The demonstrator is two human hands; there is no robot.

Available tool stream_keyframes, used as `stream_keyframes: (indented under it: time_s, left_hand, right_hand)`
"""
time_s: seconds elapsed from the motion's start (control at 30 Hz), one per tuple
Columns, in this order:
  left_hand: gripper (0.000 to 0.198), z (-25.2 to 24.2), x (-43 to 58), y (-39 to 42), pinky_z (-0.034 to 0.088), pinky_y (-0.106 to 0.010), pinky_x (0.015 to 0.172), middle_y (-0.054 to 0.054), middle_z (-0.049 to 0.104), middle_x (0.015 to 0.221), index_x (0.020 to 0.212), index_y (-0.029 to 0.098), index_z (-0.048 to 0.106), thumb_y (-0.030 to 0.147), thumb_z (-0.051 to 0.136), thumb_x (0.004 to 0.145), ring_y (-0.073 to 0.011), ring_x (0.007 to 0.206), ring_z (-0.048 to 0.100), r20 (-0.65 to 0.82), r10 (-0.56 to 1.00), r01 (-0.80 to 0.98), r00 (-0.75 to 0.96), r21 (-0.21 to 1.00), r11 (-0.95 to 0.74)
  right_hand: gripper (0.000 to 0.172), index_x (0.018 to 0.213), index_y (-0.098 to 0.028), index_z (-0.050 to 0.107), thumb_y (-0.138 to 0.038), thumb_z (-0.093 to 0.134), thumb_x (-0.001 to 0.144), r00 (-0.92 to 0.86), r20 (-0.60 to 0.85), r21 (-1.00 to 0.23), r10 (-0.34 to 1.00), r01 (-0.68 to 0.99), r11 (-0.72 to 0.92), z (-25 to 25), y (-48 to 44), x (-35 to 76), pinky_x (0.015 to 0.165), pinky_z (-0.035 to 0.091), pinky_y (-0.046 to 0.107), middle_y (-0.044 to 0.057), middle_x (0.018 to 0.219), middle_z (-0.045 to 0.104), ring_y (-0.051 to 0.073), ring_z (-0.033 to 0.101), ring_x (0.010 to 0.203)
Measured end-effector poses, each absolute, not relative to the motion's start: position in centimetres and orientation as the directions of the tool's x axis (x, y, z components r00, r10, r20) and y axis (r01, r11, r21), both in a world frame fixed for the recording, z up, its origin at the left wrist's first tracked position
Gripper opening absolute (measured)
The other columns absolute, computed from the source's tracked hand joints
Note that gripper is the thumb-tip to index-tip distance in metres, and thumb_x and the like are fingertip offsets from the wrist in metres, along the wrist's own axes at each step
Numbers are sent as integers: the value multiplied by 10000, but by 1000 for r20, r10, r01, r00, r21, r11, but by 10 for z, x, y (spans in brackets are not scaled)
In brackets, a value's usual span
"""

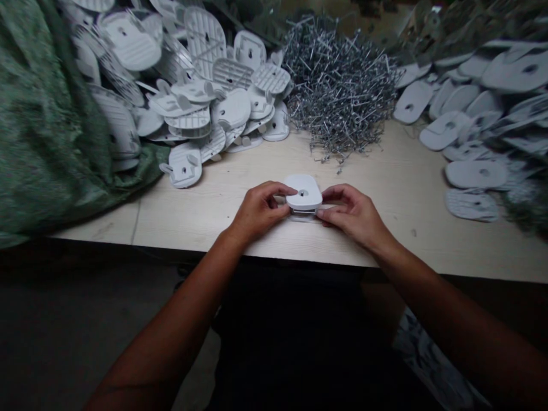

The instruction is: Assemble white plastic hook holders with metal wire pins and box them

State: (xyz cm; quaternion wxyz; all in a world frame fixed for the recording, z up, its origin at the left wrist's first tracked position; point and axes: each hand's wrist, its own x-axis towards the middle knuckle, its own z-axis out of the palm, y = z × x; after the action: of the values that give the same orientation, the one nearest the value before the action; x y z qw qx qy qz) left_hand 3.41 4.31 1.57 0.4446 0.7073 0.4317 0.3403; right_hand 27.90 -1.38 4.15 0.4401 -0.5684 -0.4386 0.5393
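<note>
Two bare hands work at a pale wood-grain workbench (192, 225), with three loose heaps spread across its far side. The largest single object is one green woven sack (47, 120), slumped over the bench's left end; whatever it may contain cannot be seen. Against it lies a heap of white ribbed plastic parts (128, 43), dozens of them, too jumbled to count exactly. At centre rises a tangled heap of galvanized wire hooks (342, 85), hundreds by the look of it, with a few strays at its front edge. To the right lies a third heap, of white plastic plates (475, 174), also dozens, each with a central hole.

Nearest the camera, the left hand (259, 212) and right hand (353, 216) close narrowly from either side on a single rounded white plastic plate (303, 194), which sits just above the bench top in front of the person. Fingertips press its edges, and its central hole faces up. A thin metal strip (303, 212) shows beneath its lower edge; how it is attached is too small to tell.
</note>
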Motion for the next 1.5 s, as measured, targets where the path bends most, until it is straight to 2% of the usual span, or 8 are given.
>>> stream_keyframes:
  time_s: [0.17, 0.3, 0.47, 0.67, 0.83, 1.0, 1.23, 1.5]
  left_hand:
    - [358, 12, 36, 46, 433, -243, 597, -26, 713, 960, 1127, 235, 792, 89, 750, 803, -110, 673, 519, 88, 917, 316, 390, 922, -223]
    - [303, 9, 42, 47, 417, -235, 623, -24, 669, 1004, 1055, 237, 763, 80, 782, 796, -122, 737, 533, 167, 912, 300, 374, 909, -289]
    - [258, 6, 48, 50, 430, -259, 658, -23, 642, 984, 1020, 232, 741, 159, 863, 805, -139, 757, 544, 208, 917, 305, 341, 898, -317]
    - [258, 7, 44, 57, 412, -247, 663, -22, 675, 978, 1023, 213, 742, 131, 835, 797, -134, 774, 556, 196, 899, 256, 391, 915, -311]
    - [307, 17, 26, 84, 380, -227, 641, -4, 683, 948, 1060, 199, 720, 97, 789, 779, -127, 760, 539, 132, 915, 229, 382, 945, -232]
    - [342, 15, 0, 116, 333, -226, 603, 20, 662, 942, 1049, 199, 697, 88, 768, 734, -99, 662, 457, 137, 939, 228, 315, 950, -215]
    - [323, 8, -8, 120, 377, -232, 652, 4, 651, 939, 1049, 209, 687, 138, 782, 749, -134, 750, 526, 191, 927, 196, 322, 945, -262]
    - [337, 13, -8, 121, 375, -246, 639, 10, 632, 885, 1044, 212, 687, 181, 808, 731, -142, 720, 523, 155, 904, 127, 399, 967, -222]
  right_hand:
    - [323, 1039, -224, 768, -256, 872, 735, -19, -145, -972, 989, 188, -139, 42, 6, 281, 576, 522, 269, 13, 900, 761, 146, 656, 639]
    - [302, 1022, -240, 740, -199, 809, 731, 0, -90, -968, 996, 234, -88, 33, 12, 278, 536, 451, 251, 11, 969, 749, 117, 597, 605]
    - [340, 1037, -262, 704, -167, 784, 720, 48, -57, -957, 997, 282, -68, 21, 13, 274, 518, 416, 253, -24, 841, 686, 116, 530, 568]
    - [335, 1088, -264, 704, -244, 821, 775, 67, -22, -955, 998, 293, -40, 19, 9, 276, 520, 437, 261, 22, 1068, 747, 114, 563, 607]
    - [430, 1186, -254, 714, -346, 897, 808, 73, 5, -935, 997, 354, -21, 20, 2, 275, 598, 534, 296, 59, 1117, 764, 152, 631, 689]
    - [394, 1184, -226, 715, -412, 873, 875, 132, -25, -940, 991, 333, -68, 20, -1, 273, 547, 539, 283, 61, 988, 766, 167, 661, 681]
    - [344, 1079, -223, 769, -475, 876, 871, 202, -93, -915, 975, 368, -163, 25, -3, 269, 499, 551, 293, 44, 768, 727, 197, 662, 623]
    - [213, 987, -292, 816, -469, 839, 870, 185, -56, -868, 981, 476, -139, 24, -3, 272, 567, 600, 337, 57, 797, 766, 237, 697, 629]
